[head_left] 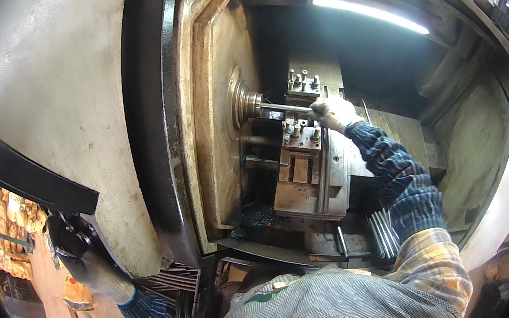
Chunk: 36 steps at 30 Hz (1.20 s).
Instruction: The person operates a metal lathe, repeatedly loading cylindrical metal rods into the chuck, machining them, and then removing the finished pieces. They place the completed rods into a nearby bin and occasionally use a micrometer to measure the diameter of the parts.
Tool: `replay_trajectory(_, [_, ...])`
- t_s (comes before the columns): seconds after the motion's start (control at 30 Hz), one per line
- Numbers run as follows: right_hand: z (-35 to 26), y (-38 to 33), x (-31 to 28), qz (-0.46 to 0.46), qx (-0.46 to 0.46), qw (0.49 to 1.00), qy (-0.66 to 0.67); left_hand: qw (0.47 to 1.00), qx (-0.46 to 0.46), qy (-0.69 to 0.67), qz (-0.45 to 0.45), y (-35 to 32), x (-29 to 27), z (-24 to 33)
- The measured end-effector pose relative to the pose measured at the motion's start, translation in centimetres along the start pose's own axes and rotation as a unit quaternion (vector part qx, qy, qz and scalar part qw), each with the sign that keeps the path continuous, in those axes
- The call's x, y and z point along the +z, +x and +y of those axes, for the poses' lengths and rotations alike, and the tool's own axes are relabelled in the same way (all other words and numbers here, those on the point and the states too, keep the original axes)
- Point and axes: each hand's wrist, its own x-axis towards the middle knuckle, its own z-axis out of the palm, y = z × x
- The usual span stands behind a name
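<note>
Grimy walls enclose the machine bay, with a bright strip lamp at the back and dark chips gathered low down. The chuck stands out from the left wall, and the rod runs from it to the right, sloping slightly down in view, through the gap between 2 tool posts: the upper post and the lower post.

The gloved right hand is closed on the rod's free end, just right of the posts. The gloved left hand is well apart, outside the bay by a dark fitting; its fingers blend into the shadow, so I cannot tell whether it grips anything.

The step in hand looks like loading or unloading the rod at the chuck; 1 view does not settle whether it is going in or coming out. Either way, the move seems to call for a straight push or pull along the rod's own line, without tipping it.

Room is tightest between the posts, where bolt heads stand up on both blocks near the rod and the knuckles. More open space lies to the right, over the slide, though the bay's right wall limits the elbow. Below, the bright rods stand near the right sleeve, where a low sweep could catch them.
</note>
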Motion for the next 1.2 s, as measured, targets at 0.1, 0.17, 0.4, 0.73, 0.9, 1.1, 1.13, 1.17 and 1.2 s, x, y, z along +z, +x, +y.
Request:
replay_trajectory(0.1, [1.6,-0.6,-2.6,-0.123,0.059,0.990,-0.047,0.997,0.058,0.024,0.036,-0.6,-0.4,-0.9])
replay_trajectory(0.17, [2.2,-0.4,-3.3,-0.149,0.087,0.985,-0.003,0.997,0.057,-0.049,0.021,-0.6,-0.7,-1.4])
replay_trajectory(0.4, [-5.7,6.1,-2.0,-0.172,0.006,0.984,0.055,0.994,0.108,0.021,0.005,0.3,-1.6,-3.4])
replay_trajectory(0.73, [-12.1,7.8,-2.1,-0.200,-0.017,0.978,0.057,0.979,0.109,0.174,0.008,-0.6,-2.1,-1.0])
replay_trajectory(0.9, [-10.8,7.1,-2.6,-0.251,-0.022,0.953,0.169,0.964,0.165,0.207,0.013,-3.2,-1.4,0.2])
replay_trajectory(1.1, [-12.8,4.3,-3.7,-0.197,-0.016,0.980,0.002,0.944,0.202,0.260,0.002,-5.4,-0.9,3.6])
replay_trajectory(1.13, [-13.8,2.7,-4.6,-0.189,-0.030,0.981,-0.025,0.939,0.213,0.269,-0.005,-5.3,-0.9,4.1])
replay_trajectory(1.17, [-15.1,1.1,-5.5,-0.204,-0.064,0.977,-0.008,0.931,0.221,0.292,-0.005,-4.9,-1.7,2.8])
replay_trajectory(1.2, [-13.0,1.2,-3.6,-0.157,-0.089,0.984,-0.015,0.927,0.187,0.326,-0.017,-5.0,-1.4,3.5])
